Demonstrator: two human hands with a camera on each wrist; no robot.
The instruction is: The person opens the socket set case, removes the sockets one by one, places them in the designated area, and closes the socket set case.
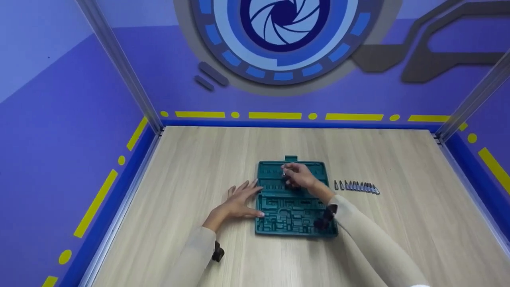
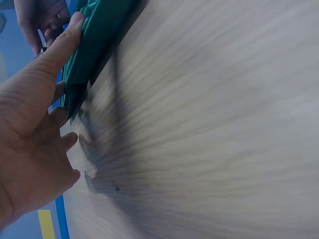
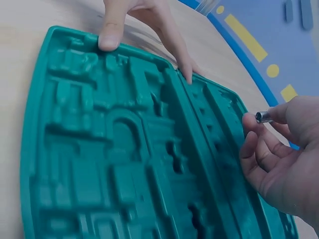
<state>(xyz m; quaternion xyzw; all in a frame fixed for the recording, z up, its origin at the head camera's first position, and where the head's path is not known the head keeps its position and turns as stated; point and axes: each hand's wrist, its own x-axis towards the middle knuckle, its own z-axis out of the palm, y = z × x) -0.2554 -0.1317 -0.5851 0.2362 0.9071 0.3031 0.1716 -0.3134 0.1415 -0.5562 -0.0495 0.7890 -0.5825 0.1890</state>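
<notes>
An open green plastic tool case point(image 1: 275, 227) lies flat on the table, its moulded slots facing up. My right hand point(image 1: 301, 175) is above the far half of the case. Between thumb and forefinger it pinches a small silver socket point(image 3: 264, 117), whose hollow end shows in the right wrist view. At the case's left edge is my left hand point(image 1: 238, 202), fingers extended. Its thumb point(image 3: 109, 40) rests on the near half's rim, and a fingertip touches the rim close to the hinge.
To the right of the case, several small metal sockets point(image 1: 360, 187) stand in a row on the wooden table point(image 1: 398, 223). A latch tab point(image 1: 291, 158) sticks out from the case's far edge. Blue-purple panels point(image 1: 287, 99) enclose the table at the back and sides.
</notes>
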